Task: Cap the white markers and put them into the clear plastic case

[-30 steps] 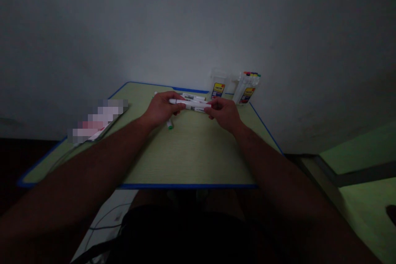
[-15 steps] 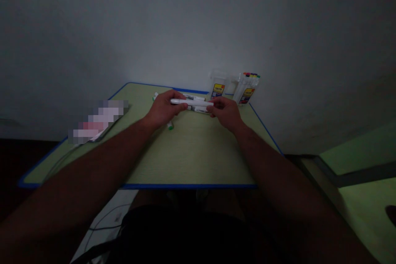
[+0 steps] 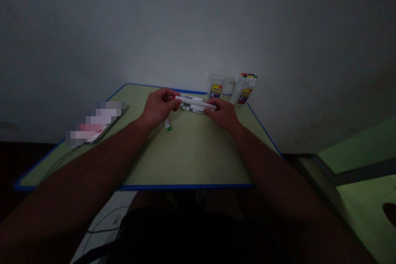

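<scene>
Between my two hands is a white marker with a red end (image 3: 194, 101), held roughly level above the table. My left hand (image 3: 159, 106) pinches its red end, and the fingers of my right hand (image 3: 223, 112) are closed on its other end. Just behind and below it, other white markers (image 3: 197, 109) lie on the table, partly hidden by the held one. A green-ended marker (image 3: 167, 125) lies beside my left hand, partly covered by it.
A clear case with a yellow label (image 3: 215, 88) stands near the wall. Right of it, another case holds several coloured markers (image 3: 244, 88). On the left of the blue-edged table (image 3: 185, 156) lies a blurred flat object (image 3: 97, 123) with a cable.
My left hand has shifted to the marker's end, where red now shows. The marker tilts slightly down to the right. The view has moved a little.
</scene>
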`<state>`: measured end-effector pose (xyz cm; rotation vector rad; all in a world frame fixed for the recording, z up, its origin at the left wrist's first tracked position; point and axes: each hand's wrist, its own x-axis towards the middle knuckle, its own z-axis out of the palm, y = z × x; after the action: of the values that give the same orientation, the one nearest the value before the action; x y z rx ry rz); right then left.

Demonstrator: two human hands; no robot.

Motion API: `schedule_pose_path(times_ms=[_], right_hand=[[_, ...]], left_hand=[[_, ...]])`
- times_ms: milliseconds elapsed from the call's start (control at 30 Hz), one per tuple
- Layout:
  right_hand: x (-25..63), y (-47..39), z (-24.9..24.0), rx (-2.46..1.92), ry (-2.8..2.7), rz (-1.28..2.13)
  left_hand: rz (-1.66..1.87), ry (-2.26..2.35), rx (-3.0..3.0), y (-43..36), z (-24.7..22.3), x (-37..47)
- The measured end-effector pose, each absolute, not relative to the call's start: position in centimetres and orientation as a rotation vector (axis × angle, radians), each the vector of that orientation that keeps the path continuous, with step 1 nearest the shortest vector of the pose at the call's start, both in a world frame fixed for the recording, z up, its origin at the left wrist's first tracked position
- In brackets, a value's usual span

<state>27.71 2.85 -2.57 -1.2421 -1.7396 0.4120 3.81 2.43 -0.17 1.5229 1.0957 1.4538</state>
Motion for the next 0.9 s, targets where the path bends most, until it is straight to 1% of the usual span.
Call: schedule_pose_path(times_ms=[233,533,667,900], right_hand=[[26.9,2.0,-2.0,-1.16,-1.925,0.101],[26.4,1.7,-1.8,-1.172,-1.989,0.084],[26.3,1.9,-1.8,-1.166,-1.879,0.194],[26.7,2.3,-1.6,-1.104,-1.529,0.679]], left_hand=[[1.456,1.111,1.586,1.6,0.2,4.7],[1.424,0.983,1.6,1.5,0.0,4.8],[1.416,0.955,1.641,2.1,-0.6,4.4],[1.327,1.072,1.87,3.1,-1.5,3.7]])
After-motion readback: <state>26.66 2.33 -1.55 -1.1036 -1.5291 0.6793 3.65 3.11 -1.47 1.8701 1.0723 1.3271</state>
